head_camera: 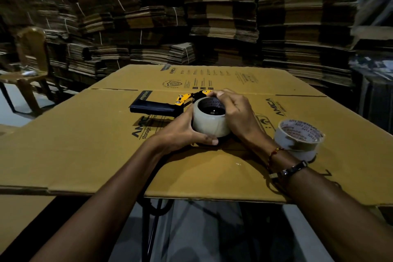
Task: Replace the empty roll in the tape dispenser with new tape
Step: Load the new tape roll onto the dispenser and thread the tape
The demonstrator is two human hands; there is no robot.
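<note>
Full, pale, translucent roll of packing tape [211, 121] seated over the hub of the black-handled, yellow-plated tape dispenser [170, 106], flat on the brown printed cardboard sheet [85, 144]. Gripped from both sides, left hand [187, 132] curled round its near wall and right hand [231, 112] over its far rim, probably to press it down squarely. Hub and cutter hidden; nearly spent white-cored roll [298, 137] set aside, right.

The tape roll [210, 122] is a pale, milky grey with a dark core. The tape dispenser [168, 105] has a black handle and yellow-orange plates. The cardboard sheet [85, 144] is tan with dark printed lettering. Near the right edge, the spent roll [298, 138] is whitish, its inner wall printed in dark red text. A red thread [274, 153] and a black watch [292, 169] band the wrist.
</note>
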